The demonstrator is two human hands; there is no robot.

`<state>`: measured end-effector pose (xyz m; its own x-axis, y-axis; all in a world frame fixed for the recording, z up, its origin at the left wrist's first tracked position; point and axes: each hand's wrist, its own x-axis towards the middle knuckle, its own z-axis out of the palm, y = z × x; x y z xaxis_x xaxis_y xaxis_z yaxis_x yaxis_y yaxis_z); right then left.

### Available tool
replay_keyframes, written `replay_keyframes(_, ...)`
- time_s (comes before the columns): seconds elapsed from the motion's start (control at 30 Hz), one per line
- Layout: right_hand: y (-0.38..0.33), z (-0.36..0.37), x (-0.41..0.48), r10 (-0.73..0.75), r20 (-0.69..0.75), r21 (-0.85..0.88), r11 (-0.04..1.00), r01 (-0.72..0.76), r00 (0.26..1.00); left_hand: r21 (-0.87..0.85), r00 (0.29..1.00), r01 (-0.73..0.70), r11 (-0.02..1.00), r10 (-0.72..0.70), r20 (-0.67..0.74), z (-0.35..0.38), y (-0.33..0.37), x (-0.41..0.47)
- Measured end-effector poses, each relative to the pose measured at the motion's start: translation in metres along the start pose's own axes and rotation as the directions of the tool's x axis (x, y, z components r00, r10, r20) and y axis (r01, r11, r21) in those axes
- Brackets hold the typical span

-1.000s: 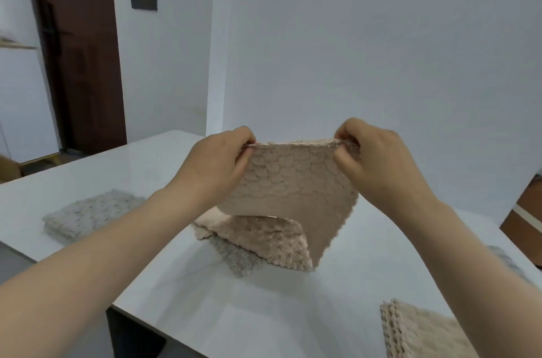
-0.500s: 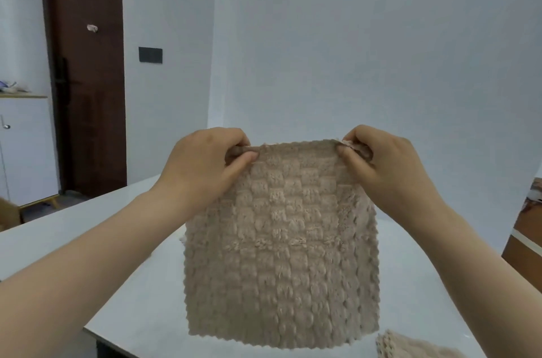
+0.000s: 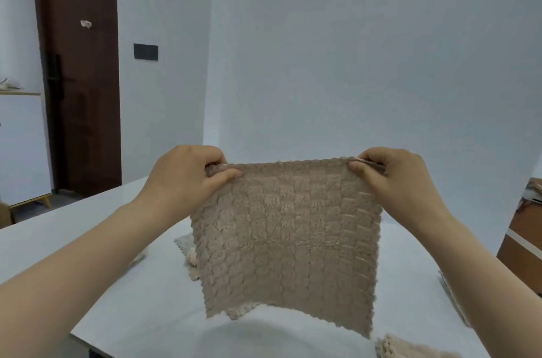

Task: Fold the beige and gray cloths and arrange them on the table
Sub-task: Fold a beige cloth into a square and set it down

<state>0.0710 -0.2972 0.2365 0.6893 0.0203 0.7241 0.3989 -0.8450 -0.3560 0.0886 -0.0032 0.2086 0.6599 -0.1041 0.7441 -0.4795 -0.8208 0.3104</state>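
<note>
Since a second ago the beige cloth [image 3: 287,240] has been lifted off the heap and shaken out, so it now hangs open as one flat sheet. It hangs above the middle of the white counter [image 3: 88,240], top edge level and bottom hem curling slightly; whether the hem clears the surface cannot be told. Both hands are well apart and clamped on it: the left hand [image 3: 181,178] pinches the top left corner and the right hand [image 3: 393,178] the top right, with the edge taut between them. A pale crumpled cloth [image 3: 187,249] peeks out behind the sheet, and a folded beige piece [image 3: 404,350] lies at the near edge on the right. To fold well, probably keep the corners level, lay the hem on bare counter away from the heap, then match the corners before letting go.
</note>
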Motion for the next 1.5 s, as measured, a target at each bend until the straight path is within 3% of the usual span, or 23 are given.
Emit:
replay_keyframes(0.27,0.011,0.012,0.001,0.075,-0.002,0.023,0.997,-0.075,0.997,-0.031,0.998,0.060,0.998,-0.060,0.002,0.012,-0.009,0.002)
replay_keyframes(0.4,0.007,0.011,0.000,0.092,-0.021,0.060,0.994,-0.090,0.996,-0.171,0.986,0.164,0.972,-0.166,-0.001,0.017,-0.007,0.002)
replay_keyframes(0.53,0.005,0.010,-0.001,0.124,0.032,0.185,0.974,-0.128,0.992,-0.321,0.956,0.289,0.902,-0.288,0.052,0.019,-0.002,0.004)
replay_keyframes(0.77,0.002,0.013,-0.007,0.138,0.183,0.324,0.926,-0.192,0.973,-0.548,0.916,0.390,0.740,-0.373,0.148,0.026,0.013,0.000)
replay_keyframes(1.17,-0.011,0.024,-0.028,0.155,0.350,0.464,0.828,-0.315,0.924,-0.714,0.854,0.515,0.475,-0.362,0.375,0.046,0.026,-0.021)
replay_keyframes(1.5,-0.026,0.026,-0.044,0.123,0.402,0.465,0.826,-0.318,0.907,-0.784,0.840,0.496,0.372,-0.432,0.327,0.049,0.039,-0.037)
